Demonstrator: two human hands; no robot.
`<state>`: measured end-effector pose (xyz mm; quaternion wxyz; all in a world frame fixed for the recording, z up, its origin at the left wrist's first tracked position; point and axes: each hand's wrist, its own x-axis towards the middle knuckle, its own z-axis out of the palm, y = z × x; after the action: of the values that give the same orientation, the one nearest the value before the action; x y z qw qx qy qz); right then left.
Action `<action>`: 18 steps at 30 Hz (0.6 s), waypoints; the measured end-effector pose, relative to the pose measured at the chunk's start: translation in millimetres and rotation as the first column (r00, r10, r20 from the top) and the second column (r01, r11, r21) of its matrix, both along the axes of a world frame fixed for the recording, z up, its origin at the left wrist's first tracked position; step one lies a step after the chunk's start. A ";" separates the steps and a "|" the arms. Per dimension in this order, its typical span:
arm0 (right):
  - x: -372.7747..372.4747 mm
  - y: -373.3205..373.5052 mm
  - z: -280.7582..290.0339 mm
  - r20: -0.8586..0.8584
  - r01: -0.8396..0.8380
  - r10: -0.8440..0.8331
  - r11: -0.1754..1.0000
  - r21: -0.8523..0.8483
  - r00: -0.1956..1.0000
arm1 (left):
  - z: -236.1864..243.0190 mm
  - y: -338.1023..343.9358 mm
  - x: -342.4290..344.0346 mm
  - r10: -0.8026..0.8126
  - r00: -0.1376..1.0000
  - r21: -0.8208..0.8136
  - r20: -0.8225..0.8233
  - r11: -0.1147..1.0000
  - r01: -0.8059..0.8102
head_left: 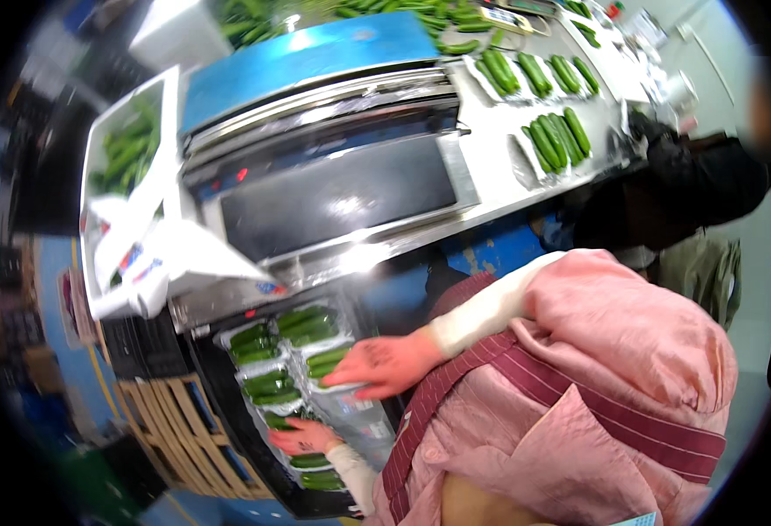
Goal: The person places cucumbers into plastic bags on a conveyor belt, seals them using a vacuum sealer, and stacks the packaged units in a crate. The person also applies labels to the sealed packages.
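Wrapped trays of cucumbers [267, 386] fill a black crate [254, 438] below the steel bench. My right hand [381, 364], in a pink glove, is closed over a cucumber pack [324, 358] on the crate's right side. Lower in the crate, my left hand [306, 438], also pink-gloved, curls over another pack [278, 419], partly hiding it. Above the crate stands a wrapping machine with a blue top [306, 44] and dark plate [333, 197].
A white box [127, 149] of cucumbers and loose film stands left of the machine. Open trays of cucumbers [556, 140] lie on the right bench. A person in dark clothing [684, 184] is at the right. A wooden pallet [171, 430] lies left of the crate.
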<state>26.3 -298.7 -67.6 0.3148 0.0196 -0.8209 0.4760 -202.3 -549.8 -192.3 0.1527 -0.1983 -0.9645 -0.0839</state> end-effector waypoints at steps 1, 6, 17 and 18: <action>32.1 22.3 6.3 0.061 0.085 -0.083 0.996 -0.029 0.995 | 9.0 9.9 8.3 0.015 1.000 0.038 -0.009 0.999 -0.015; 213.0 113.2 6.0 0.328 0.845 -0.809 0.532 0.058 0.487 | 75.7 116.4 76.0 -0.231 0.972 0.379 -0.051 0.896 0.233; 430.7 145.5 -49.7 0.758 0.918 -0.566 -0.380 0.108 -0.323 | 209.5 430.5 285.3 -0.989 0.133 0.724 0.071 0.143 0.675; 432.3 143.8 -53.4 0.739 0.919 -0.559 -0.325 0.222 -0.376 | 210.0 450.9 300.8 -0.992 0.039 0.705 0.118 0.111 0.701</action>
<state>458.5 -154.9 -121.0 0.2574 -0.8594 -0.3801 0.2251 98.5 -98.8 17.7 -0.1953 -0.6731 -0.5591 -0.4430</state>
